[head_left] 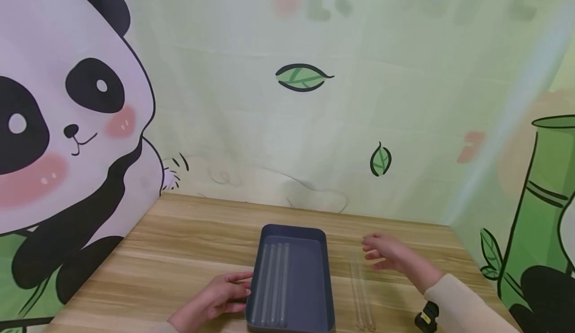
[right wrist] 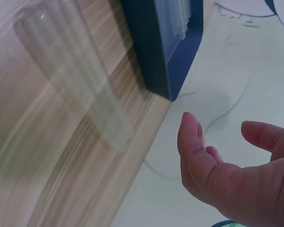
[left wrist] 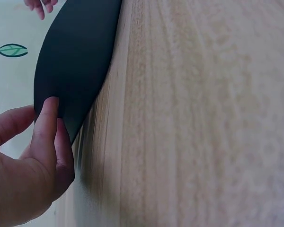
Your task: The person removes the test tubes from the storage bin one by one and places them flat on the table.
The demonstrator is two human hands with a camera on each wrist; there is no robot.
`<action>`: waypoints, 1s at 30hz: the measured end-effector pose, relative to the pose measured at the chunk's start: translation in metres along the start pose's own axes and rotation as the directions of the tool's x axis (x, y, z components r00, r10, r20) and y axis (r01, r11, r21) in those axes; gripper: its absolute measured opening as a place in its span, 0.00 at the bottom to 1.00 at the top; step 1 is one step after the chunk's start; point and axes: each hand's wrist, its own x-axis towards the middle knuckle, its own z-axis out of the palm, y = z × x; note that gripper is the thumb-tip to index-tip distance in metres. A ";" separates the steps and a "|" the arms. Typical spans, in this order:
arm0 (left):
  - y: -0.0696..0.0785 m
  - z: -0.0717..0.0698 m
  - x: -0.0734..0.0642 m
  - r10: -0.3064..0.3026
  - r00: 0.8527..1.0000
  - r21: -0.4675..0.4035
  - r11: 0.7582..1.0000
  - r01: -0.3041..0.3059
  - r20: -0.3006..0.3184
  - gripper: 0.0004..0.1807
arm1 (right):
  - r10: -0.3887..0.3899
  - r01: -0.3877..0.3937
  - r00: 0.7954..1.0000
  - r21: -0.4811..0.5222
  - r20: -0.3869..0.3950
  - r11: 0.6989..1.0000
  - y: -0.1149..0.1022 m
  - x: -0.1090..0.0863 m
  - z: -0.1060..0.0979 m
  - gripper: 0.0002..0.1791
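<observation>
A dark blue rectangular tray [head_left: 331,288] lies lengthwise on the wooden table. Several clear test tubes [head_left: 271,283] lie side by side along its left half, while the right half shows bare tray floor. My left hand [head_left: 222,293] is at the tray's left side; in the left wrist view its fingertips [left wrist: 49,106] touch the outer wall. To the right of the tray, a pair of clear test tubes [head_left: 361,293] lies on the tabletop. My right hand [head_left: 386,250] is raised near their far ends, fingers loosely bent with nothing between them and the thumb.
The wooden table [head_left: 202,238] ends at a backdrop [head_left: 224,98] printed with a panda, leaves and bamboo. A black device [head_left: 427,318] sits at my right wrist, by the cream sleeve [head_left: 462,303].
</observation>
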 end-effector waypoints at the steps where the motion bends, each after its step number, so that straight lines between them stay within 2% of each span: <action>1: 0.000 0.000 0.000 -0.001 1.000 0.000 1.000 0.001 -0.002 0.34 | -0.002 0.002 1.000 0.006 0.005 1.000 -0.002 -0.001 0.002 0.29; 16: -0.001 0.000 0.001 0.001 1.000 -0.010 1.000 -0.001 0.002 0.34 | -0.049 0.042 0.991 0.059 0.121 0.997 -0.028 -0.004 0.039 0.31; 24: -0.001 -0.001 -0.001 -0.002 1.000 -0.011 1.000 0.003 0.019 0.33 | -0.025 0.014 0.988 0.076 0.151 0.997 -0.034 -0.002 0.060 0.31; 30: -0.002 0.000 0.000 -0.002 1.000 -0.009 1.000 0.002 0.007 0.33 | -0.024 0.009 0.984 0.088 0.177 0.996 -0.038 0.001 0.071 0.32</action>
